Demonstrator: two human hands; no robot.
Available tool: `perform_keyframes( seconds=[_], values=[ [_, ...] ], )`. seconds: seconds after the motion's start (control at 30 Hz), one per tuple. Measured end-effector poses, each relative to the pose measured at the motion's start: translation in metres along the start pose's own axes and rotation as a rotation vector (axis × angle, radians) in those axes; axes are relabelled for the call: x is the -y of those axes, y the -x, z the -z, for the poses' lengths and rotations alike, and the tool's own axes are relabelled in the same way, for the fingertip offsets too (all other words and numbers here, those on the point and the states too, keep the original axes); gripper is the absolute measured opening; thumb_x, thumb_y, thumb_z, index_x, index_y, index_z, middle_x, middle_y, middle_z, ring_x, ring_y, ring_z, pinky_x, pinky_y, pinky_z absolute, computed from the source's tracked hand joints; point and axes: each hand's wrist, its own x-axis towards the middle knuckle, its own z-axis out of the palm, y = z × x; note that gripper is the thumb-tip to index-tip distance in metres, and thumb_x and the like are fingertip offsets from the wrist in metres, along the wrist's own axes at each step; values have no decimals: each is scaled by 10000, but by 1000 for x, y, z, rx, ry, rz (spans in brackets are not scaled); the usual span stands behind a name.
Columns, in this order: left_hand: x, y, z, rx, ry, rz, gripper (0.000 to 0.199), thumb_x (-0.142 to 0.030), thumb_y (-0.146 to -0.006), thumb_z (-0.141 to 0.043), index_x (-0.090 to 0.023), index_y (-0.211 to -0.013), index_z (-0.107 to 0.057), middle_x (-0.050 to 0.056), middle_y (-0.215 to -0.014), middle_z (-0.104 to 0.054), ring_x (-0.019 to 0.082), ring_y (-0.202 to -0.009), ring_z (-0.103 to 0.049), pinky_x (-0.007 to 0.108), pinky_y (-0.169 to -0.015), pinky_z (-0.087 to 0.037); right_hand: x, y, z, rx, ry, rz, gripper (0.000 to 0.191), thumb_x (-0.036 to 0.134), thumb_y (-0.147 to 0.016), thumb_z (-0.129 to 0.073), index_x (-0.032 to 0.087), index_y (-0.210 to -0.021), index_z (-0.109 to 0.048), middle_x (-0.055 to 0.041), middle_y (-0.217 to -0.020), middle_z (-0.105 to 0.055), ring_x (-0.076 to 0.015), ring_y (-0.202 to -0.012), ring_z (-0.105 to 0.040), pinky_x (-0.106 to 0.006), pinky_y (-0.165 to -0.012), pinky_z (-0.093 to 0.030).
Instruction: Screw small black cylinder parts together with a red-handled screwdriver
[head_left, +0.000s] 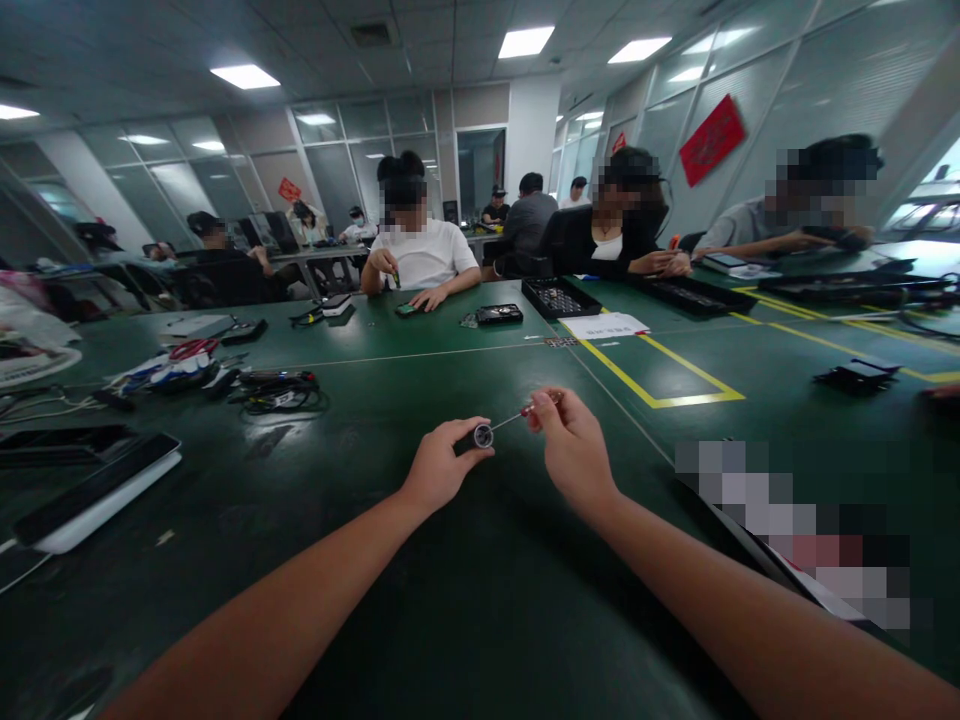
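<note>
Over the middle of the green table [360,560], my left hand [439,462] is closed around a small black cylindrical part [482,436]. Its round end, with a light rim, faces me; the rest is hidden by my fingers. My right hand [576,450] pinches the reddish handle of a screwdriver [510,420]. The thin metal shaft slants down to the left, its tip at or right beside the rim of the cylinder. Whether the tip touches it I cannot tell.
Black cables [281,392] and a bundle of coloured wires [176,368] lie to the left, near a black-and-white device [101,490]. Ahead are a black tray [559,298], a paper sheet [606,326] and yellow tape [697,398]. Several people sit across the table.
</note>
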Motion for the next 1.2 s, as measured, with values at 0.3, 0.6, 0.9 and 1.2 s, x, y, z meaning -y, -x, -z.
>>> perform_keyframes(
  seconds=[0.3, 0.6, 0.9, 1.2],
  values=[
    [-2, -1, 3, -58, -118, -38, 349, -258, -863, -730, -265, -1206, -668, 40, -1148, -697, 245, -1044, -626, 391, -938, -465, -13, -7, -1, -93, -203, -175, 254, 473, -903, -544, 224, -871, -582, -9, -739, -614, -172, -650, -591, -343, -652, -530],
    [5, -1, 0, -67, -56, -3, 399, -268, -823, -778, -269, -1210, -680, 43, -1216, -688, 256, -1137, -621, 423, -1054, -440, 5, 5, 1, 17, 82, 76, 205, 394, -984, -453, 222, -963, -561, -16, -779, -631, -180, -723, -602, -340, -709, -480],
    [5, -1, 1, -77, -27, 53, 409, -277, -828, -772, -270, -1226, -677, 44, -1235, -681, 259, -1161, -614, 439, -1077, -438, 4, 9, 3, 52, 131, 128, 186, 372, -997, -437, 229, -996, -555, -15, -802, -626, -188, -752, -602, -346, -733, -464],
    [4, -1, 1, -66, -14, 46, 411, -297, -837, -764, -267, -1236, -671, 48, -1243, -676, 267, -1173, -606, 445, -1082, -433, 3, 9, 2, 46, 123, 118, 193, 381, -1003, -430, 229, -1007, -550, -16, -813, -623, -188, -761, -602, -345, -740, -465]
  ],
)
